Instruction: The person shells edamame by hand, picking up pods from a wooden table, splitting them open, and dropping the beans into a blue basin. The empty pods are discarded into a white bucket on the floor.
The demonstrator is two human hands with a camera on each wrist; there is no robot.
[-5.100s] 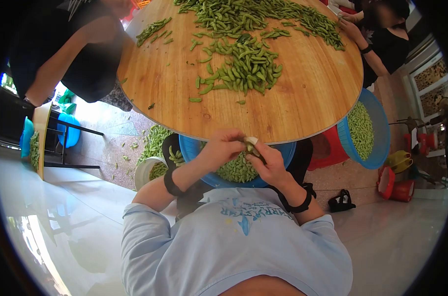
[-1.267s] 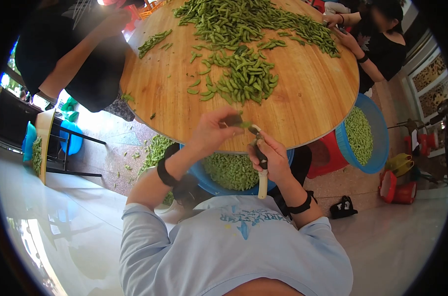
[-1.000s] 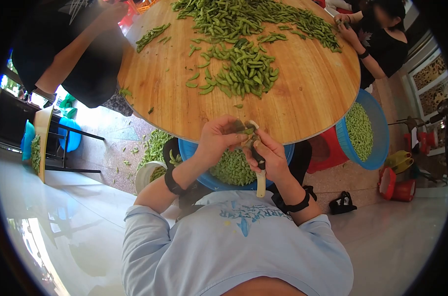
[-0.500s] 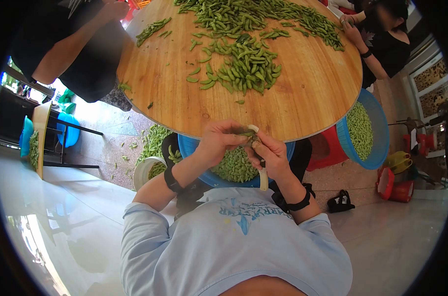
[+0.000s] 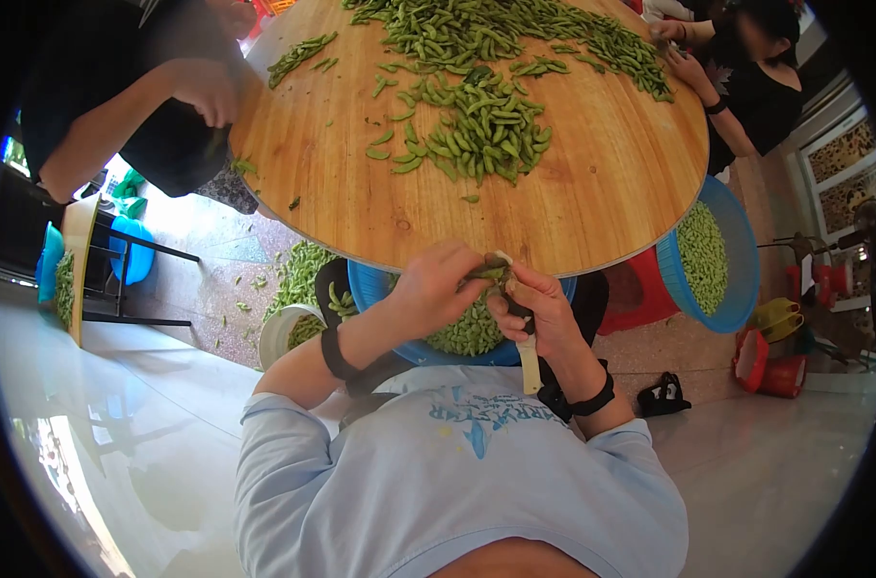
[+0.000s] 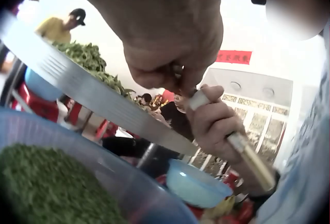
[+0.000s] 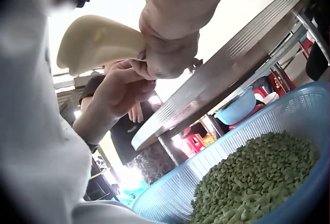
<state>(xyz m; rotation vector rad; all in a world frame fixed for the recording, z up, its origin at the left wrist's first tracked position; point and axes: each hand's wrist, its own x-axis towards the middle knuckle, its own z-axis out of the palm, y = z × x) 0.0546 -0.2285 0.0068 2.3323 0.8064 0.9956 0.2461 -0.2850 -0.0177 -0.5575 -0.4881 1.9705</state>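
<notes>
Both hands meet just off the near edge of the round wooden table (image 5: 361, 226). My left hand (image 5: 433, 294) pinches a green edamame pod (image 5: 493, 274) at its fingertips, its back turned up. My right hand (image 5: 544, 318) grips a tool with a dark middle and a cream handle (image 5: 530, 364), the handle pointing back toward the body; its working end is hidden between the hands. Something white wraps a finger or thumb of the right hand (image 6: 216, 126) in the left wrist view. Below them is a blue basket (image 7: 206, 157) of shelled beans (image 7: 252, 177).
A loose heap of pods (image 5: 486, 130) lies on the table, with a larger pile (image 5: 448, 39) behind. A second blue basket of beans (image 5: 703, 255) stands at right by a red stool (image 5: 640, 294). A white bucket (image 5: 279, 337) and spilled pods are at left. Two people sit across.
Since 1.3 seconds ago, my left hand has come back from over the table to the right hand and turned its back up. The tool's handle has swung slightly right. The left person's hand has lowered.
</notes>
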